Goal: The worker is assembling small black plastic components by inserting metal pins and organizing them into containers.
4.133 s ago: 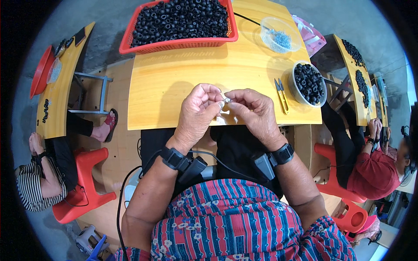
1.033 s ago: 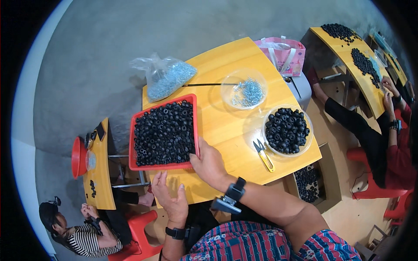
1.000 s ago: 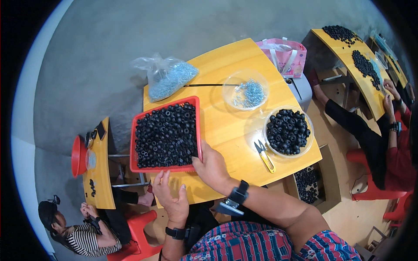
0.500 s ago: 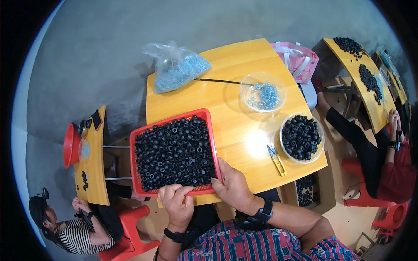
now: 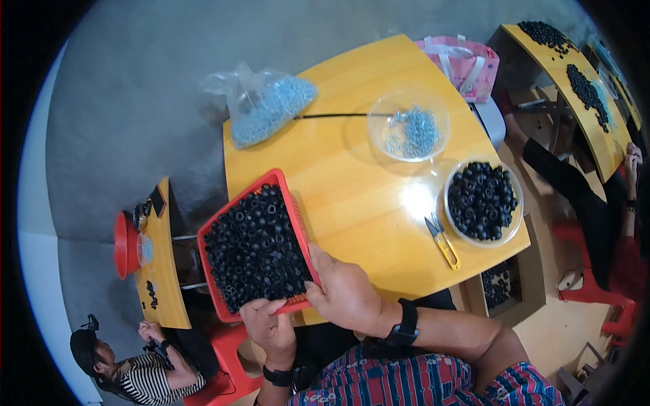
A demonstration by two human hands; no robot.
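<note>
A red plastic basket [image 5: 298, 227] full of small round black parts [image 5: 254, 247] hangs over the left front corner of the table, tilted. My left hand [image 5: 271, 329] is closed on its near rim, thumb on top. My right hand [image 5: 347, 294] grips its near right corner, the thumb over the edge and the fingers hidden beneath. The black parts have round holes and crowd the basket nearly to its rim.
On the yellow table [image 5: 338, 183] are a clear bag of small silvery pieces [image 5: 274, 108], a clear bowl of similar pieces [image 5: 414, 132], a bowl of black parts [image 5: 482, 201] and yellow-handled snips [image 5: 443, 243]. A cardboard box [image 5: 531, 284] stands below. People sit left and right.
The basket has tipped more steeply and moved slightly left, with both hands still on it. My view has shifted, so the table's things sit differently in the picture.
</note>
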